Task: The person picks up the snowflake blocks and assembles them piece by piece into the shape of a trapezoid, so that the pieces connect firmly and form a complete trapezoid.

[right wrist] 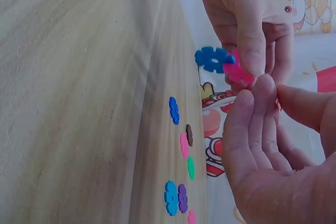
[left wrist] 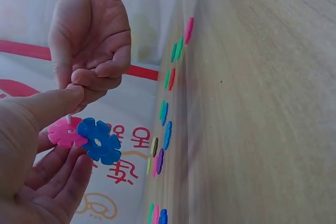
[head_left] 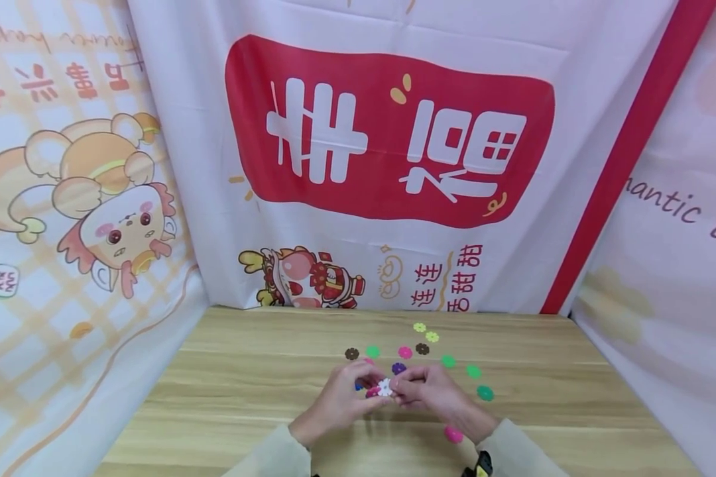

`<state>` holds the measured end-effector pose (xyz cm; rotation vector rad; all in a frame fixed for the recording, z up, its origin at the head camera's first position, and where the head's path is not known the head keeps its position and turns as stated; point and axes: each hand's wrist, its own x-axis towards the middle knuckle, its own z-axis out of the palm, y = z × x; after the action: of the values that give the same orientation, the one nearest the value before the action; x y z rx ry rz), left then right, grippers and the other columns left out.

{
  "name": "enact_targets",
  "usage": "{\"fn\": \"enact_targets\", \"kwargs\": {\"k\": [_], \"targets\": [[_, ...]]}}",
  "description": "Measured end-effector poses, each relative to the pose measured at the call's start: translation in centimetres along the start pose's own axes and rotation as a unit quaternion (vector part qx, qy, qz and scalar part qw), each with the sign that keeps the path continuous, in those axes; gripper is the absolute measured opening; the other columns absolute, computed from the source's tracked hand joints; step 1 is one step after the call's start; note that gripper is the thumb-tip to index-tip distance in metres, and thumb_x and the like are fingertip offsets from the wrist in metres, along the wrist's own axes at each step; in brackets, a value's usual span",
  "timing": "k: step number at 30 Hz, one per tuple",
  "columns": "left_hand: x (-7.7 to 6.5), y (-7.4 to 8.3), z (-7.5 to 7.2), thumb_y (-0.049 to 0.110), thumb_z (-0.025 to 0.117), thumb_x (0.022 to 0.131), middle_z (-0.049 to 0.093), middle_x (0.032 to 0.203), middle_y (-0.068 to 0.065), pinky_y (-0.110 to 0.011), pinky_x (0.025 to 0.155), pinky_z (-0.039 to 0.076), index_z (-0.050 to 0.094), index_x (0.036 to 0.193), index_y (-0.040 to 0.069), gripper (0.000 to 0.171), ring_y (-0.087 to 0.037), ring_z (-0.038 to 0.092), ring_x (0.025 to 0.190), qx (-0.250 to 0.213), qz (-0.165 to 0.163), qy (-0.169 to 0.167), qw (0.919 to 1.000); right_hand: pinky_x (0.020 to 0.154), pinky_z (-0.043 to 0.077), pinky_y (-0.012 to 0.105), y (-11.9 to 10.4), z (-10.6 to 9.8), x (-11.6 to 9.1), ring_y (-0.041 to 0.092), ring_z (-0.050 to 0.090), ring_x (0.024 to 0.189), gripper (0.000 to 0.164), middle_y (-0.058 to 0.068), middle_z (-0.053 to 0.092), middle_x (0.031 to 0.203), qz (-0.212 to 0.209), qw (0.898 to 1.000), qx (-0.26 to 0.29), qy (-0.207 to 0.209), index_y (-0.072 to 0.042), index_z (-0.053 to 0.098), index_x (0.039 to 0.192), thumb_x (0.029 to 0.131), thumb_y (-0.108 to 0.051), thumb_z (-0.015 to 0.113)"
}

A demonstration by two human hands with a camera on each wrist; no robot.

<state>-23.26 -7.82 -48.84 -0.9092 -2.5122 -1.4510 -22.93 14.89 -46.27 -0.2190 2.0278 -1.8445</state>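
A pink interlocking snowflake disc and a blue snowflake disc are joined at their slots. My left hand pinches the pink disc between thumb and fingers, above the table. In the head view a white snowflake disc shows between the hands, against the pink one. My right hand pinches the white disc at its edge, fingertips close to the left thumb. From the right wrist view, the blue disc sticks out past the left thumb, while the right fingers mostly hide the white disc.
Loose snowflake discs lie on the wooden table beyond the hands: yellow, brown, purple and several green. A pink disc lies by the right wrist. Printed cloth hangs behind and at both sides.
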Motion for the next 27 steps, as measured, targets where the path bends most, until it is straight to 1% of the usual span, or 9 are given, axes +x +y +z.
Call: {"fn": "enact_targets", "kwargs": {"k": [5,7,9,11,14,16,19,23,27], "targets": [[-0.5,-0.4,-1.3,0.022,0.089,0.085,0.074,0.105,0.005,-0.024,0.086,0.062,0.076,0.115,0.015,0.033,-0.005,0.069,0.091,-0.016,-0.039,0.005,0.9991,0.090,0.065,0.038,-0.1,-0.1,0.6,0.018,0.075,0.090,0.031,0.010,0.078,0.101,-0.004,1.000,-0.025,-0.008,0.005,0.071,0.117,0.098,-0.019,0.076],[-0.8,-0.7,-1.9,0.023,0.088,0.086,0.074,0.105,0.006,-0.025,0.087,0.061,0.076,0.115,0.017,0.032,-0.006,0.070,0.092,-0.025,-0.062,0.009,0.9977,0.088,0.066,0.036,-0.1,-0.1,1.1,0.018,0.075,0.091,0.031,0.009,0.077,0.102,-0.022,0.997,-0.075,-0.010,0.001,0.072,0.116,0.097,-0.023,0.078],[-1.1,-1.1,-2.6,0.025,0.088,0.086,0.074,0.105,0.006,-0.025,0.088,0.061,0.076,0.114,0.019,0.031,-0.008,0.070,0.093,-0.030,-0.080,0.014,0.9962,0.086,0.065,0.030,0.0,0.0,1.8,0.017,0.073,0.092,0.030,0.006,0.077,0.101,-0.053,0.987,-0.147,-0.016,-0.003,0.074,0.113,0.095,-0.026,0.080],[-1.4,-1.4,-3.2,0.026,0.088,0.087,0.075,0.104,0.006,-0.026,0.088,0.062,0.076,0.114,0.019,0.031,-0.009,0.070,0.093,-0.035,-0.091,0.017,0.9951,0.083,0.063,0.025,0.2,0.1,2.6,0.015,0.071,0.091,0.027,0.004,0.076,0.100,-0.095,0.968,-0.233,-0.025,-0.006,0.075,0.112,0.094,-0.025,0.081],[-2.0,-1.9,-4.0,0.028,0.088,0.087,0.075,0.102,0.006,-0.026,0.087,0.062,0.076,0.113,0.020,0.030,-0.011,0.070,0.093,-0.033,-0.102,0.022,0.9940,0.080,0.059,0.020,0.4,0.9,4.2,0.010,0.068,0.090,0.025,0.002,0.076,0.100,-0.145,0.931,-0.334,-0.041,-0.007,0.075,0.112,0.093,-0.022,0.082],[-2.4,-2.2,-4.4,0.029,0.088,0.087,0.075,0.102,0.006,-0.025,0.086,0.061,0.076,0.112,0.021,0.029,-0.012,0.070,0.092,-0.033,-0.108,0.025,0.9933,0.080,0.059,0.020,0.4,1.5,5.2,0.008,0.067,0.089,0.025,0.003,0.076,0.101,-0.165,0.910,-0.376,-0.052,-0.006,0.075,0.114,0.093,-0.018,0.082],[-2.9,-2.4,-4.8,0.026,0.089,0.086,0.076,0.101,0.005,-0.022,0.085,0.061,0.076,0.110,0.020,0.028,-0.011,0.070,0.090,-0.029,-0.115,0.028,0.9926,0.085,0.062,0.026,0.3,2.4,6.6,0.011,0.070,0.093,0.026,0.006,0.077,0.106,-0.182,0.885,-0.423,-0.065,-0.005,0.075,0.117,0.093,-0.014,0.081],[-3.5,-2.4,-5.2,0.023,0.089,0.086,0.076,0.101,0.002,-0.021,0.084,0.060,0.076,0.110,0.016,0.028,-0.010,0.070,0.089,-0.022,-0.117,0.031,0.9924,0.092,0.063,0.030,0.4,3.5,8.2,0.017,0.074,0.102,0.030,0.007,0.078,0.112,-0.198,0.857,-0.469,-0.077,-0.005,0.074,0.121,0.093,-0.011,0.081],[-4.0,-2.5,-5.6,0.024,0.088,0.087,0.075,0.104,0.003,-0.021,0.085,0.060,0.076,0.112,0.017,0.028,-0.010,0.070,0.091,-0.023,-0.123,0.026,0.9918,0.090,0.062,0.024,0.6,4.5,9.3,0.015,0.074,0.101,0.029,0.004,0.078,0.112,-0.199,0.840,-0.496,-0.090,-0.008,0.075,0.122,0.094,-0.014,0.081]]}}
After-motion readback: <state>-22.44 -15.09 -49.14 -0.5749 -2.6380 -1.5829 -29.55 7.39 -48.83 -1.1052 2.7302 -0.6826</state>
